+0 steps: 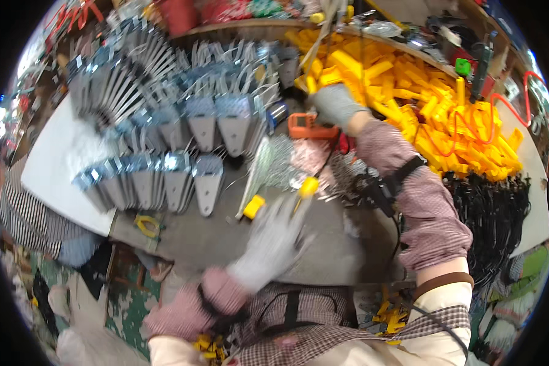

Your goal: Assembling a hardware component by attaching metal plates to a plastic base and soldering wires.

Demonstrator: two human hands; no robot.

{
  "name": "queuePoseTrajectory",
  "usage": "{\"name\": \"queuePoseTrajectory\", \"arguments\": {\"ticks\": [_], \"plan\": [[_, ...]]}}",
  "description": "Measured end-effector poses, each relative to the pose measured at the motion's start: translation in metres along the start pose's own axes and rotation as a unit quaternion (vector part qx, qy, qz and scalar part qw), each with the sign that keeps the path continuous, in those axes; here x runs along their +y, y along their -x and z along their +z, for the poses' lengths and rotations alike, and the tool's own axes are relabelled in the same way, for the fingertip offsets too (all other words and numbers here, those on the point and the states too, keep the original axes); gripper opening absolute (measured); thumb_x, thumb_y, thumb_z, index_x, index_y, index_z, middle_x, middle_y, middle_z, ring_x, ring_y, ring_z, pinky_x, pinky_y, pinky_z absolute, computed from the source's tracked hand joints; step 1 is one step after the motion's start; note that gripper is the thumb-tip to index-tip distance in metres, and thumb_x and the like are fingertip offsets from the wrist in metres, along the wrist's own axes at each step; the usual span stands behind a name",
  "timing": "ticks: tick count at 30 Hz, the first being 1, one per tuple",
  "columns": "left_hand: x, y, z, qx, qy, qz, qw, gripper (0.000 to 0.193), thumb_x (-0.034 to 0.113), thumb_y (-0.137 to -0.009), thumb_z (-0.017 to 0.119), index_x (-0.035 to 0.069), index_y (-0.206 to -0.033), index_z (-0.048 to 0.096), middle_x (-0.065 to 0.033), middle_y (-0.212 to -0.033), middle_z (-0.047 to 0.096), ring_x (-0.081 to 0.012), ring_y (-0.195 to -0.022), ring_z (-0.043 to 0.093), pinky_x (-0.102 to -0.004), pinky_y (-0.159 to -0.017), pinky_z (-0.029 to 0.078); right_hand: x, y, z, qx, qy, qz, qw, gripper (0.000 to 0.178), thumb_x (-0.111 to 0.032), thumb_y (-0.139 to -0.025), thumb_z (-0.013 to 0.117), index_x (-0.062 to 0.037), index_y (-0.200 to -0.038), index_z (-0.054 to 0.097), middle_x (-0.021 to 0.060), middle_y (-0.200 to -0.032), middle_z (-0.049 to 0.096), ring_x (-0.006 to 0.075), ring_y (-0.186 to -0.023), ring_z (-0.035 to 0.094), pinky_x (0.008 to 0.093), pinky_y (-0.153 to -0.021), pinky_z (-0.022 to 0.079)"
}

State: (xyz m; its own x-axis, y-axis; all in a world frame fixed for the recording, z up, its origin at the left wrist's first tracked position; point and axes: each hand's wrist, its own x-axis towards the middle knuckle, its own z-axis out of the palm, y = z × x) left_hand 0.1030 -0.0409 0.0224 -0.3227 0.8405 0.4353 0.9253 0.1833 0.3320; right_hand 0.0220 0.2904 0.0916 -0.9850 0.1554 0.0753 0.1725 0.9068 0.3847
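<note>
My left hand [268, 244], in a pale grey glove, is over the near middle of the grey work surface, smeared by motion. Its fingers point away from me, their tips close to a small yellow piece [308, 187]; I cannot tell if they grip it. Another yellow piece [253, 207] is just left of the fingers. My right hand [338, 105], also gloved, is at the left edge of a heap of yellow plastic pieces [433, 110], beside an orange device [311, 127] with a small screen. Its fingers point away and down, and their tips are hidden.
Rows of grey tapered metal parts [208, 183] stand at the left. Small metal pieces [277, 161] and pinkish ones [313, 157] lie in the middle. Black cable-like strands [488, 213] hang at the right, below a coiled red cord [500, 100]. Yellow-handled pliers or snips [147, 226] lie near the left edge.
</note>
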Motion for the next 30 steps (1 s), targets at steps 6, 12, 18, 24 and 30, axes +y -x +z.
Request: {"name": "queuePoseTrajectory", "arguments": {"ticks": [6,12,18,24,30], "plan": [[-0.057,-0.018,-0.026,0.072,0.123,-0.142,0.979,0.042,0.034,-0.086,0.071,0.001,-0.11,0.06,-0.0214,-0.086,0.069,-0.0364,-0.078,0.07,-0.0451,-0.072,0.057,-0.122,0.138,-0.109,0.217,-0.495,-0.056,0.84,0.035,-0.024,-0.08,0.072,-0.0049,-0.11,0.07,0.0214,-0.111,0.067,0.0357,-0.104,0.067,0.0456,-0.088,0.054],[-0.057,0.203,-0.116,-0.059,0.12,-0.221,0.966,0.045,0.019,-0.082,0.075,0.003,-0.121,0.061,-0.0116,-0.106,0.068,-0.0217,-0.101,0.066,-0.0353,-0.093,0.052,-0.206,0.216,-0.115,0.084,-0.343,-0.345,0.87,0.056,-0.024,-0.078,0.078,-0.0034,-0.127,0.061,0.0198,-0.13,0.058,0.0371,-0.119,0.06,0.0444,-0.101,0.048],[-0.05,0.575,-0.015,-0.228,0.089,-0.543,0.803,0.035,0.015,-0.081,0.069,0.016,-0.116,0.069,-0.0146,-0.13,0.061,-0.0369,-0.125,0.054,-0.0475,-0.104,0.045,-0.238,0.21,-0.069,-0.204,-0.501,-0.365,0.758,0.057,-0.025,-0.08,0.078,0.002,-0.127,0.061,0.0205,-0.131,0.057,0.0386,-0.12,0.059,0.0432,-0.103,0.045],[0.007,0.728,0.078,-0.425,-0.192,-0.504,0.727,0.028,0.026,-0.093,0.057,0.018,-0.117,0.07,-0.0072,-0.134,0.058,-0.029,-0.13,0.045,-0.0558,-0.105,0.036,-0.222,0.264,-0.007,-0.189,-0.754,-0.11,0.62,0.048,-0.023,-0.085,0.077,0.0049,-0.12,0.063,0.0206,-0.129,0.059,0.0318,-0.119,0.059,0.041,-0.104,0.046],[-0.1,0.402,-0.035,-0.372,0.234,-0.523,0.73,0.037,0.041,-0.1,0.056,0.012,-0.115,0.071,-0.0137,-0.11,0.072,-0.0261,-0.102,0.067,-0.0393,-0.09,0.051,-0.235,0.256,0.004,-0.079,-0.683,-0.11,0.717,0.015,-0.007,-0.089,0.069,0.0013,-0.101,0.07,0.0141,-0.106,0.072,0.026,-0.105,0.068,0.036,-0.094,0.053]]}}
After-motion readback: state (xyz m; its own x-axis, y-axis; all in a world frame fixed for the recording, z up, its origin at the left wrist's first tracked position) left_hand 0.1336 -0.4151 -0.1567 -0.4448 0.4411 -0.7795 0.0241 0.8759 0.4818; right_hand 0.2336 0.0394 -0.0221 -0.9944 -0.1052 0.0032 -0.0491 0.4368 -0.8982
